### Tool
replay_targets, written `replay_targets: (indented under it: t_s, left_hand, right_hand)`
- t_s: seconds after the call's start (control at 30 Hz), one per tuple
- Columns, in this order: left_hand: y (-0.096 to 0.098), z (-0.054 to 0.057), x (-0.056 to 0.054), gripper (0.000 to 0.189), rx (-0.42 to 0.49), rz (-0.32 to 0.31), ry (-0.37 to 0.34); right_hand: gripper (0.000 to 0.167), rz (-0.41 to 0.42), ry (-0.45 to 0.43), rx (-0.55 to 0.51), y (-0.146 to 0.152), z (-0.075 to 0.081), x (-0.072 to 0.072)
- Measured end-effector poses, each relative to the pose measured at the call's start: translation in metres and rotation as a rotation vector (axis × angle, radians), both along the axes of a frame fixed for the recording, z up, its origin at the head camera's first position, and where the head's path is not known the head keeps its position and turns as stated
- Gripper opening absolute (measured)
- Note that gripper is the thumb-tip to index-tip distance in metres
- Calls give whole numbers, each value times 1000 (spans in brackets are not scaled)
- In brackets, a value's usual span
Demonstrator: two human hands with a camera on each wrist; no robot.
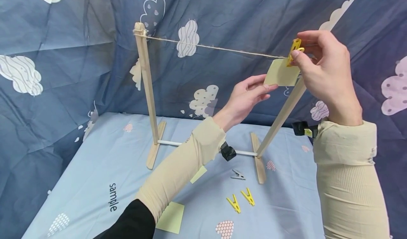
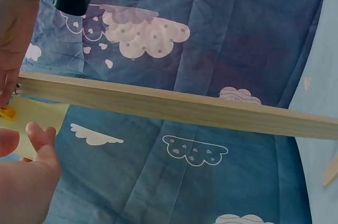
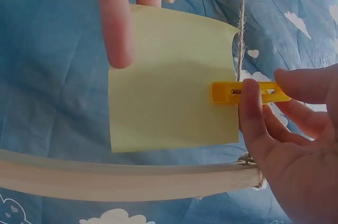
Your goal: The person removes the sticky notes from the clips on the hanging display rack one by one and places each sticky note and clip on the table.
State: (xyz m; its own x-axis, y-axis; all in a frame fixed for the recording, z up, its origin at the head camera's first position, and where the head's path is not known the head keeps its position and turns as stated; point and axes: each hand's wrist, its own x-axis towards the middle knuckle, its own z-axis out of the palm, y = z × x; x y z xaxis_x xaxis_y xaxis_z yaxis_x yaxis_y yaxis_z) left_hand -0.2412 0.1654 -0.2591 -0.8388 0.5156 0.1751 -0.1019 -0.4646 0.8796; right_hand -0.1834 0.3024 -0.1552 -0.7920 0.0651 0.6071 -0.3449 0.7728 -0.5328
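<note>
A pale yellow paper square [image 1: 280, 75] is at the right end of a twine line [image 1: 216, 48]. My left hand [image 1: 243, 97] pinches it near its lower left corner, one finger in front and others behind, as the right wrist view shows. A yellow clothespin [image 1: 295, 50] is between the thumb and fingers of my right hand [image 1: 330, 69]. In the right wrist view the clothespin [image 3: 224, 92] overlaps the edge of the paper [image 3: 174, 86] beside the twine [image 3: 242, 34]. The left wrist view shows only part of the paper [image 2: 45, 121].
Wooden posts hold the twine, the left post [image 1: 147, 80] and the right post [image 1: 281, 117], joined low by a white rod [image 1: 168, 143]. On the blue cloth lie two yellow clothespins [image 1: 234, 204], a grey clip [image 1: 238, 174], and yellow papers [image 1: 171, 217] partly behind my left sleeve.
</note>
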Motion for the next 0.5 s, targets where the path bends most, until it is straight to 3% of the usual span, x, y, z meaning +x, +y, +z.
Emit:
replay_targets:
  t_s: [0.37, 0.5]
  left_hand:
    - [1, -1, 5, 29, -108, 183, 121]
    - [1, -2, 7, 26, -140, 215, 113]
  right_hand:
    - [39, 62, 16, -46, -1, 4, 0]
    - [38, 96, 18, -73, -1, 4, 1]
